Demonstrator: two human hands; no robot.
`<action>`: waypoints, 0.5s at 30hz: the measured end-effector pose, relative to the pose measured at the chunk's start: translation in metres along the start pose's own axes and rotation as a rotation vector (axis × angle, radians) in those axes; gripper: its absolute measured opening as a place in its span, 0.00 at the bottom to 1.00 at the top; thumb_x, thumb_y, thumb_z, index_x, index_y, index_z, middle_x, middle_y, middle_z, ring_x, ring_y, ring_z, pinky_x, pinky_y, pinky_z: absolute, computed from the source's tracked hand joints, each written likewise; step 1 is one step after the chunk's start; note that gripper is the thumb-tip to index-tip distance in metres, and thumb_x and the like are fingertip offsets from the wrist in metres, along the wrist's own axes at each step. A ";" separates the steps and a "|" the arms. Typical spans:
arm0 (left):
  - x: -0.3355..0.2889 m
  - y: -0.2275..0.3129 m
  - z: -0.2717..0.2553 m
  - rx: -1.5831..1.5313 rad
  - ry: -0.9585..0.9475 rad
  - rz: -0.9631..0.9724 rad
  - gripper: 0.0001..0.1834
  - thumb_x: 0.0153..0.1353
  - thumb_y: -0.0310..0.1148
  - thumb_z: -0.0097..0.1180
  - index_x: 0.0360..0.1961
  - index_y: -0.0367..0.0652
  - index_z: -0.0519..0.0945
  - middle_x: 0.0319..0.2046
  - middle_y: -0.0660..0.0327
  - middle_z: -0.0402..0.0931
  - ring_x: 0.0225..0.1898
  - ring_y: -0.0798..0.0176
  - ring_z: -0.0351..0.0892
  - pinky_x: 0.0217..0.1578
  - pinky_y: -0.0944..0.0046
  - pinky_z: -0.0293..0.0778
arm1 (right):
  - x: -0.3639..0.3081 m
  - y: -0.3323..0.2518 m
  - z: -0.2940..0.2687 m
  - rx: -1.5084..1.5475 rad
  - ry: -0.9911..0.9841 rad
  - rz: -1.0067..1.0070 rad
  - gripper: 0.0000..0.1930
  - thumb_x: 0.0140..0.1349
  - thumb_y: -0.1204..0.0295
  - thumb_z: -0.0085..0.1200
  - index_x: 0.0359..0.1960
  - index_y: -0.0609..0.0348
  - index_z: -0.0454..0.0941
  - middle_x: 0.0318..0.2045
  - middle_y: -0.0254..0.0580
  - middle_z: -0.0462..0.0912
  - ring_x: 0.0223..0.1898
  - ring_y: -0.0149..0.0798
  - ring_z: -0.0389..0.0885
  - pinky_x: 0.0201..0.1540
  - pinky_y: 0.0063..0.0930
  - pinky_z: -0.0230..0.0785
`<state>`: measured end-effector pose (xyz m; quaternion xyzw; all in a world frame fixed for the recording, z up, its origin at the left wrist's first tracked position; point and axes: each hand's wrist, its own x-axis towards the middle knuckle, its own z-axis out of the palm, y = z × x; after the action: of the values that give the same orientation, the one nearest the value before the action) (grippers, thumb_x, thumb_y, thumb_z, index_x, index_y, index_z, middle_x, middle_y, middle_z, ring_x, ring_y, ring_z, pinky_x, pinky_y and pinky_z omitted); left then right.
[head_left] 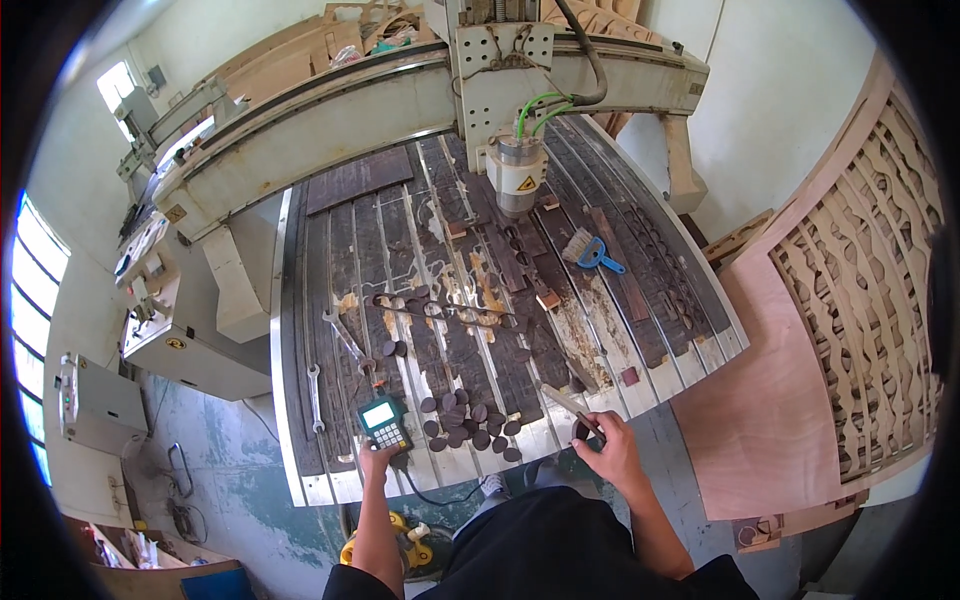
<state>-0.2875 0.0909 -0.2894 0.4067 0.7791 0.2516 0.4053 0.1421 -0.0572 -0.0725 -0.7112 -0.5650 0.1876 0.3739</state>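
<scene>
I am gripping the green handheld controller in my left hand, screen up for reading. My right hand is pinching a dark wooden disc at the machine bed front edge, near the pile of discs, clear of the spindle.
</scene>
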 end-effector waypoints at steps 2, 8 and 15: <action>0.007 -0.005 0.003 0.020 -0.001 0.008 0.31 0.35 0.29 0.74 0.44 0.34 0.78 0.38 0.54 0.82 0.38 0.60 0.81 0.40 0.62 0.75 | 0.000 0.002 0.002 0.007 0.047 -0.017 0.19 0.44 0.71 0.67 0.37 0.66 0.76 0.33 0.50 0.78 0.35 0.50 0.80 0.39 0.37 0.73; 0.012 0.003 -0.001 0.091 0.041 -0.006 0.33 0.35 0.30 0.75 0.47 0.34 0.78 0.40 0.52 0.82 0.39 0.59 0.82 0.40 0.61 0.76 | 0.000 0.001 0.002 -0.027 0.018 -0.029 0.20 0.45 0.71 0.66 0.41 0.65 0.76 0.35 0.50 0.78 0.37 0.51 0.80 0.40 0.38 0.73; 0.012 -0.012 0.012 0.192 0.131 0.023 0.40 0.30 0.43 0.77 0.49 0.40 0.80 0.39 0.50 0.82 0.41 0.54 0.82 0.45 0.59 0.76 | -0.019 0.010 0.009 -0.016 0.079 -0.010 0.21 0.42 0.72 0.67 0.39 0.64 0.76 0.33 0.49 0.78 0.38 0.51 0.78 0.39 0.37 0.70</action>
<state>-0.2864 0.0948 -0.3099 0.4350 0.8198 0.2064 0.3100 0.1369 -0.0732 -0.0894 -0.7180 -0.5551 0.1530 0.3911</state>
